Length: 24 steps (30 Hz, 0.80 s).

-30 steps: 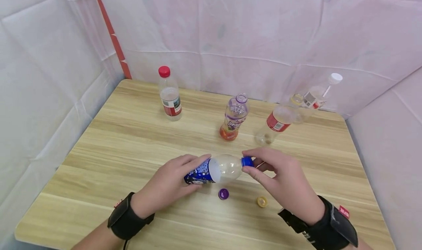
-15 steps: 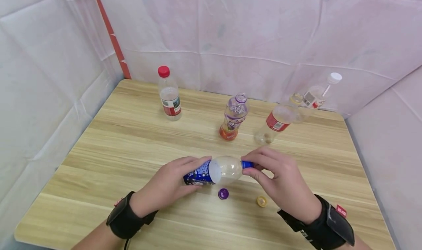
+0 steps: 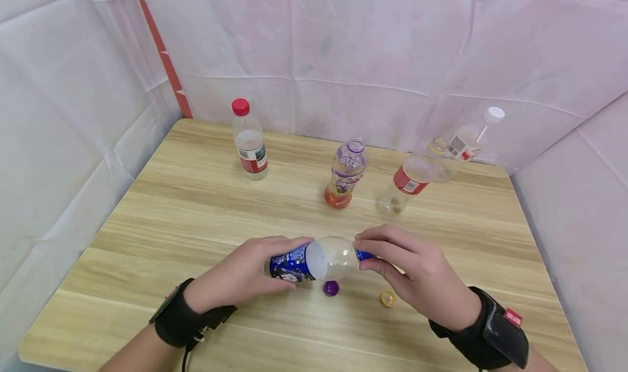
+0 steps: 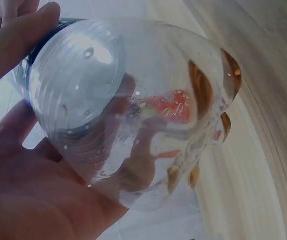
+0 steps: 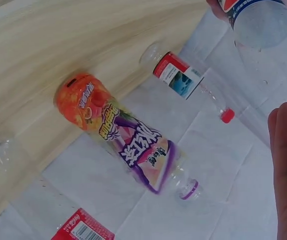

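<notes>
A clear plastic bottle with a blue label lies sideways between both hands. My left hand grips it round the label near the base. In the left wrist view, the clear lower part of the bottle fills the middle, with fingers curled on the label. At the neck, my right hand pinches the blue cap between thumb and fingers, which partly hide it. Close below the bottle, a purple cap and a yellow cap lie on the wooden table.
A red-capped bottle stands back left. An uncapped purple-necked bottle is at centre back. To its right stand an uncapped red-labelled bottle with a yellow neck ring and a white-capped bottle. White sheeting hangs behind.
The bottle has shifted slightly left and toward the person, and its label has turned. My right fingers have rolled further over the blue cap. The other bottles and loose caps have stayed put.
</notes>
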{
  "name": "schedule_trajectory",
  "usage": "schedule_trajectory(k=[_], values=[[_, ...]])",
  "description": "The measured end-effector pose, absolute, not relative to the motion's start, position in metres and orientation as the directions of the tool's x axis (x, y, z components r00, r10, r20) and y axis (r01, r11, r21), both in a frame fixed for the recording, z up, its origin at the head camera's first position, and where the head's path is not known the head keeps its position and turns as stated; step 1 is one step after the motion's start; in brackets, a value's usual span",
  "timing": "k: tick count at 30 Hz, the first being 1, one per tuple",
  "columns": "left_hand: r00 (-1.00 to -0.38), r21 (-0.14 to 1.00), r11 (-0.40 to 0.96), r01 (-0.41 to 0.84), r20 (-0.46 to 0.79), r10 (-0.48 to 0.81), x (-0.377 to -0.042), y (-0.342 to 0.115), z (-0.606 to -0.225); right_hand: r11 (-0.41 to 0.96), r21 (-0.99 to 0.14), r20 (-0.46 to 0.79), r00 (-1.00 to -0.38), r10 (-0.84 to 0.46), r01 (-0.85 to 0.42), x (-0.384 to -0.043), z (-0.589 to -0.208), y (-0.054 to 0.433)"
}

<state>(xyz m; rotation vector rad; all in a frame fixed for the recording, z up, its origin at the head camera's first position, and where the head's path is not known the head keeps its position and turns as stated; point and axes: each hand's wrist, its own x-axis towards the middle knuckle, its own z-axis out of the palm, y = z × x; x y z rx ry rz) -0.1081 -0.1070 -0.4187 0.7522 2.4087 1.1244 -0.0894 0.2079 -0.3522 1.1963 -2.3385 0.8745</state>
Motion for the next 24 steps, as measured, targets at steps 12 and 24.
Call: schedule_trajectory(k=[12, 24], values=[[-0.850, 0.591, 0.657, 0.468, 0.097, 0.518, -0.1002, -0.0995, -0.4195, 0.644, -0.571, 0.288, -0.859, -0.423, -0.509, -0.0914, -0.3524, 0.2057], [-0.850, 0.564, 0.665, 0.489, 0.136, 0.510, -0.1003, -0.0968, -0.4217, 0.621, -0.611, 0.300, -0.870, -0.392, -0.491, -0.0918, -0.3524, 0.2001]])
